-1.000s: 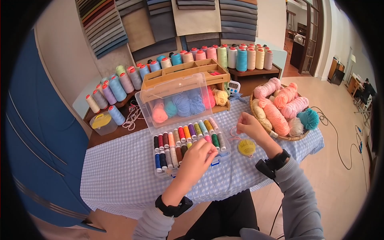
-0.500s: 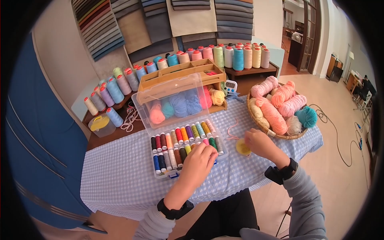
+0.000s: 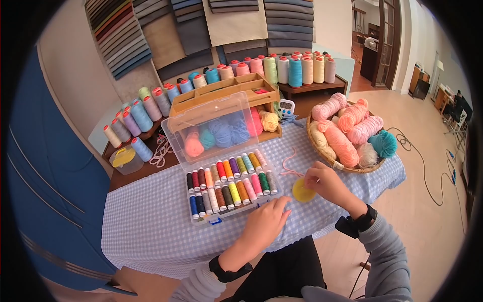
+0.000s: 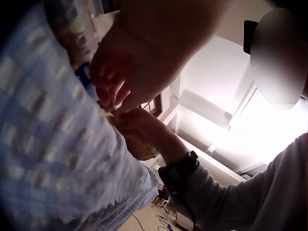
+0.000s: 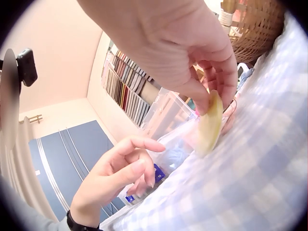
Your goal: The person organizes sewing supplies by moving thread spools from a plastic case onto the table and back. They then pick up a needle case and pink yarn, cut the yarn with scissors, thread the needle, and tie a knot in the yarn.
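Between thumb and fingers, my right hand (image 3: pixel 329 187) pinches a round yellow needle case (image 3: pixel 304 190). In the right wrist view the needle case (image 5: pixel 211 124) is tipped nearly on edge, close over the checked cloth. My left hand (image 3: pixel 266 221) hovers by the front right corner of a clear plastic box, its fingers loosely bent and holding nothing. Rows of thread spools (image 3: pixel 229 196) in many colours fill that box (image 3: pixel 204 220), whose clear lid (image 3: pixel 176 132) stands raised behind. A loose strand of pink yarn (image 3: pixel 286 162) lies on the cloth just beyond the needle case.
To the right stands a wicker basket (image 3: pixel 322 153) of yarn skeins. Behind the box are a wooden organizer (image 3: pixel 201 104) with yarn balls, a small timer (image 3: pixel 286 107) and many thread cones (image 3: pixel 295 72). A yellow-lidded tub (image 3: pixel 126 160) sits at left. The checked tablecloth (image 3: pixel 146 221) hangs over the front edge.
My right hand has come down from near the pink yarn and taken hold of the needle case. My left hand has moved off the spools, toward the near right.
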A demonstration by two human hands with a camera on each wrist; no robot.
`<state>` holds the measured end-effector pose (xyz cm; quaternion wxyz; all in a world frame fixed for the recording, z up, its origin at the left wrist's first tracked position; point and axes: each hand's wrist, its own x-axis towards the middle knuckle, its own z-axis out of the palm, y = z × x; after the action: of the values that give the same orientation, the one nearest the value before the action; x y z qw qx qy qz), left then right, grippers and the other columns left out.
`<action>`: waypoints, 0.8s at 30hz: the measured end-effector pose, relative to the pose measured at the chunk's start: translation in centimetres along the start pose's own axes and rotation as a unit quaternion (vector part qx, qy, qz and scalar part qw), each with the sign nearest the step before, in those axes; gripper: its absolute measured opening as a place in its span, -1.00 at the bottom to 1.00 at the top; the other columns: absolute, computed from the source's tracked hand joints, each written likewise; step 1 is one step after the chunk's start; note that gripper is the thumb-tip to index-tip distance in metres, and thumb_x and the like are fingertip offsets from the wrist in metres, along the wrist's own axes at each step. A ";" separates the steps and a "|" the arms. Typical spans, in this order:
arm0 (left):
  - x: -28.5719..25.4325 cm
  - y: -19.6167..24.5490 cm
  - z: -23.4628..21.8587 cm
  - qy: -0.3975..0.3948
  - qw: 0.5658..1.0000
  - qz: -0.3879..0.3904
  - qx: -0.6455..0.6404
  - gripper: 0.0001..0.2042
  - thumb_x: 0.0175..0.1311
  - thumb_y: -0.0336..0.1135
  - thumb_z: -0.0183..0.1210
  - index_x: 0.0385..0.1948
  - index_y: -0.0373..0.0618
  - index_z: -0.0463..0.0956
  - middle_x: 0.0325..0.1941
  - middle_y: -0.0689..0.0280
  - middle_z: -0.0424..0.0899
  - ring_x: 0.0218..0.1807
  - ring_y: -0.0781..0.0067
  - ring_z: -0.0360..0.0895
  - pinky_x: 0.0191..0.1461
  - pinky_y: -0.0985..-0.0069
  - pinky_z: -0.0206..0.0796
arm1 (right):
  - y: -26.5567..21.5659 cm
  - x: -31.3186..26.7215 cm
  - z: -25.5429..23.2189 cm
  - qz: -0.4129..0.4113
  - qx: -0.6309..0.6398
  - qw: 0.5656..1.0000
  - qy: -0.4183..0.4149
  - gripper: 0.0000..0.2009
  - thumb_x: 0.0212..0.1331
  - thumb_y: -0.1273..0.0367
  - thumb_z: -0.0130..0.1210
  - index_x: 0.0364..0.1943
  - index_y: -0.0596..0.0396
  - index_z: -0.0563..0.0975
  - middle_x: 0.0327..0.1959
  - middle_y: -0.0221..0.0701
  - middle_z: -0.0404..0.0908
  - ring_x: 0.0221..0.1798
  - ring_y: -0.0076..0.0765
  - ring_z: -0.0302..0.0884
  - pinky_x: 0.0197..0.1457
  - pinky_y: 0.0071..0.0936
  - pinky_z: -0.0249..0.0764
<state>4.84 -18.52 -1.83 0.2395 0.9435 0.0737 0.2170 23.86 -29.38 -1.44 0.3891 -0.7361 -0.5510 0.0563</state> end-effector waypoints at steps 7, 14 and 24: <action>-0.1 -0.7 1.5 -0.024 0.996 -0.050 -0.074 -0.70 0.18 -0.29 0.07 -0.09 -0.20 0.30 -0.51 0.17 0.53 -0.43 0.19 0.55 -0.37 0.40 0.36 | 1.7 -1.1 0.4 0.101 0.223 0.969 -0.016 -0.94 -0.05 0.56 0.13 -0.47 0.21 0.49 -0.43 -0.45 0.50 -0.35 -0.55 0.47 -0.21 -0.60 0.40; 0.4 -0.9 2.0 -0.099 0.944 -0.141 -0.283 -0.70 0.25 -0.26 0.01 -0.07 -0.22 0.28 -0.41 0.24 0.56 -0.44 0.46 0.54 -0.40 0.56 0.34 | 0.5 -1.6 0.5 0.151 0.303 0.941 0.019 -0.94 -0.01 0.55 0.12 -0.44 0.20 0.48 -0.43 -0.47 0.53 -0.32 -0.60 0.45 -0.18 -0.64 0.39; -0.4 -0.5 -1.0 0.001 0.901 -0.177 -0.397 -0.83 0.26 -0.39 -0.02 -0.27 -0.31 0.25 -0.36 0.18 0.56 -0.41 0.47 0.59 -0.40 0.60 0.39 | -5.7 -0.5 -0.2 0.108 0.323 0.940 0.013 -0.95 0.03 0.54 0.09 -0.42 0.19 0.46 -0.40 -0.50 0.49 -0.31 -0.62 0.43 -0.21 -0.63 0.41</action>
<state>4.02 -17.75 -1.45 0.6284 0.7413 0.1480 0.1834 19.40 -29.40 2.16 0.6044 -0.6269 -0.4152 0.2634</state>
